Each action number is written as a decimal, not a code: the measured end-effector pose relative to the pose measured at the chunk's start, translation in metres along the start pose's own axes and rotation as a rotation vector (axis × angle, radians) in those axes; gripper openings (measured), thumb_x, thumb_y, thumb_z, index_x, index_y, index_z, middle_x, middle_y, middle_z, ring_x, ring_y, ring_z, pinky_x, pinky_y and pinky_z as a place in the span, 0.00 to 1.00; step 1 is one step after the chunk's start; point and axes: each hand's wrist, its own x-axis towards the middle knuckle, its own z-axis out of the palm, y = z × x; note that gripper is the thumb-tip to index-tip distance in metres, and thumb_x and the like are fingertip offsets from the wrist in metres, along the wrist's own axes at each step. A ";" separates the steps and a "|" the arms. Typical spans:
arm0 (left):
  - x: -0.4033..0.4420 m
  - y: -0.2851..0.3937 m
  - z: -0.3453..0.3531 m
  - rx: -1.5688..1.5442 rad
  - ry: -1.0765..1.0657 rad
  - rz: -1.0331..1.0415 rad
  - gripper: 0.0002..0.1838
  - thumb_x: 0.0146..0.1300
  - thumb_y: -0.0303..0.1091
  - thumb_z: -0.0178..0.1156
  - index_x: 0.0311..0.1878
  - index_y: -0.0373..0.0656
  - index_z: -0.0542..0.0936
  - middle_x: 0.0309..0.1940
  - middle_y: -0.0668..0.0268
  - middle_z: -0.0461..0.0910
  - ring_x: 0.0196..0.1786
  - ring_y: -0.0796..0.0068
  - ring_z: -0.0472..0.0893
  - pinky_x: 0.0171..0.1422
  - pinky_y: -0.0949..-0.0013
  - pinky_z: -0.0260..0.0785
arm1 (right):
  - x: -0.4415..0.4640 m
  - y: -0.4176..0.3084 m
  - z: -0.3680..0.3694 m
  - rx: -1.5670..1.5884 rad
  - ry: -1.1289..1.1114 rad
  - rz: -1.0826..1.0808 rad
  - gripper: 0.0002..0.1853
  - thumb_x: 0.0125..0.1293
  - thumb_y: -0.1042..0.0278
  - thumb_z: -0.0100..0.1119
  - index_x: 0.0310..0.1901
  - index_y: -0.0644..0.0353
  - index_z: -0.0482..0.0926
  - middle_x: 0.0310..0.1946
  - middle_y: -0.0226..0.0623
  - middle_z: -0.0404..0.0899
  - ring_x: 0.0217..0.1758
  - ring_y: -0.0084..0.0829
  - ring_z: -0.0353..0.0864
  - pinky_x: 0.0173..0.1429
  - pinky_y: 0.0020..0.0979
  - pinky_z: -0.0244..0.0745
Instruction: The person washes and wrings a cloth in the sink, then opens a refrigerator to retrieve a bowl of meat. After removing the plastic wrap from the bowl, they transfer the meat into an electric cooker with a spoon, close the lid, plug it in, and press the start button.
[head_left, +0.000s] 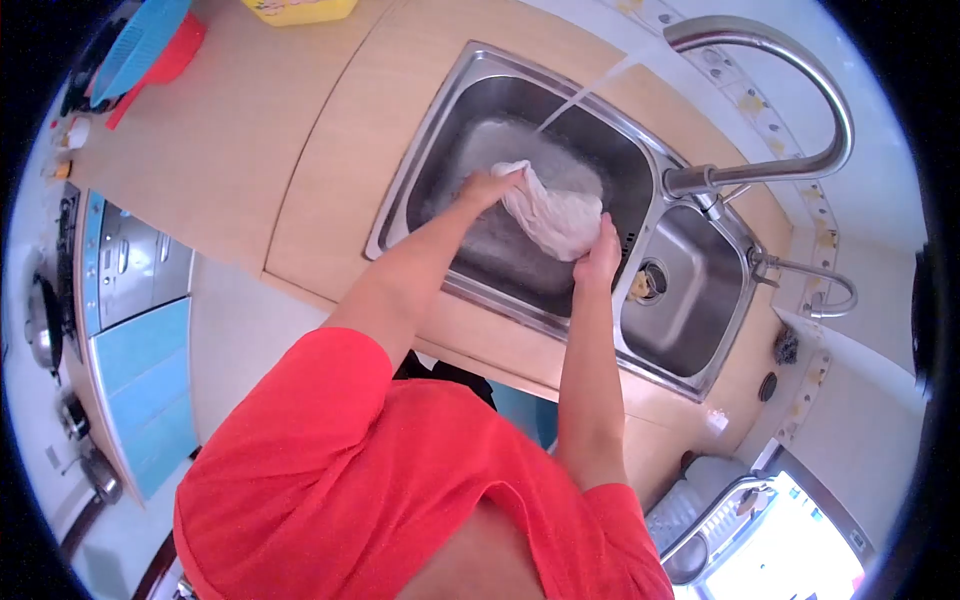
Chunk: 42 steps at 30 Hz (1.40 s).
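A wet, whitish cloth (552, 218) is stretched between my two hands over the larger basin of the steel sink (440, 150). My left hand (487, 187) pinches its upper left end, fingers closed. At the lower right end my right hand (600, 252) is closed on the bunched cloth; part of its fingers is hidden. A stream of water (575, 100) runs from the tall curved faucet (840, 110) into the basin, behind the cloth and not touching it. Shallow water seems to cover the basin floor.
The smaller basin (690, 285) at right has yellowish scraps (640, 285) by its drain. A small second tap (835, 290) stands behind it. Blue (140, 50) and red baskets (185, 50) and a yellow container (300, 8) sit on the counter at upper left. A dish rack (710, 520) is lower right.
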 end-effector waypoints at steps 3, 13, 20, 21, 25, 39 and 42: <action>0.020 -0.017 0.000 0.120 0.051 0.094 0.41 0.44 0.62 0.66 0.53 0.36 0.74 0.49 0.51 0.78 0.54 0.55 0.76 0.59 0.59 0.68 | 0.024 0.021 0.000 -0.734 0.158 -0.290 0.33 0.61 0.59 0.59 0.62 0.69 0.60 0.59 0.53 0.67 0.63 0.51 0.64 0.66 0.41 0.61; 0.033 -0.013 0.031 0.721 0.670 0.663 0.29 0.56 0.45 0.60 0.59 0.41 0.69 0.65 0.49 0.60 0.71 0.50 0.53 0.73 0.44 0.41 | 0.061 0.099 0.035 -1.656 0.025 -0.942 0.33 0.60 0.51 0.54 0.66 0.54 0.61 0.68 0.47 0.54 0.72 0.51 0.48 0.69 0.61 0.41; 0.031 0.000 0.029 0.669 0.608 0.574 0.27 0.53 0.42 0.62 0.55 0.41 0.72 0.63 0.50 0.62 0.71 0.51 0.54 0.73 0.47 0.44 | 0.069 0.056 0.068 -1.821 -0.273 -0.428 0.33 0.62 0.47 0.50 0.65 0.55 0.63 0.69 0.48 0.54 0.73 0.52 0.46 0.71 0.60 0.37; 0.033 -0.001 0.032 0.663 0.650 0.604 0.26 0.53 0.41 0.63 0.54 0.41 0.73 0.62 0.51 0.62 0.70 0.52 0.55 0.73 0.48 0.44 | 0.069 0.059 0.065 -1.860 -0.275 -0.447 0.33 0.62 0.47 0.50 0.65 0.56 0.63 0.69 0.49 0.54 0.73 0.53 0.46 0.71 0.59 0.37; 0.023 0.002 0.017 0.691 0.622 0.671 0.31 0.50 0.40 0.64 0.57 0.36 0.69 0.63 0.48 0.62 0.69 0.50 0.58 0.72 0.51 0.49 | 0.064 0.079 0.047 -1.810 -0.119 -0.864 0.34 0.61 0.47 0.51 0.66 0.59 0.61 0.70 0.51 0.51 0.73 0.55 0.45 0.73 0.56 0.37; -0.047 0.036 -0.023 0.678 0.016 0.290 0.24 0.45 0.38 0.65 0.47 0.41 0.75 0.45 0.51 0.79 0.51 0.55 0.78 0.52 0.56 0.71 | 0.068 0.051 -0.012 -1.170 -0.469 -0.034 0.35 0.57 0.60 0.55 0.66 0.63 0.59 0.68 0.47 0.55 0.72 0.45 0.50 0.69 0.40 0.56; -0.103 0.081 -0.041 0.553 0.006 0.604 0.22 0.43 0.35 0.65 0.45 0.40 0.75 0.41 0.50 0.79 0.47 0.56 0.79 0.49 0.58 0.71 | 0.026 0.036 -0.021 -0.702 -0.283 0.165 0.32 0.61 0.59 0.54 0.66 0.61 0.61 0.66 0.43 0.59 0.71 0.43 0.54 0.66 0.45 0.60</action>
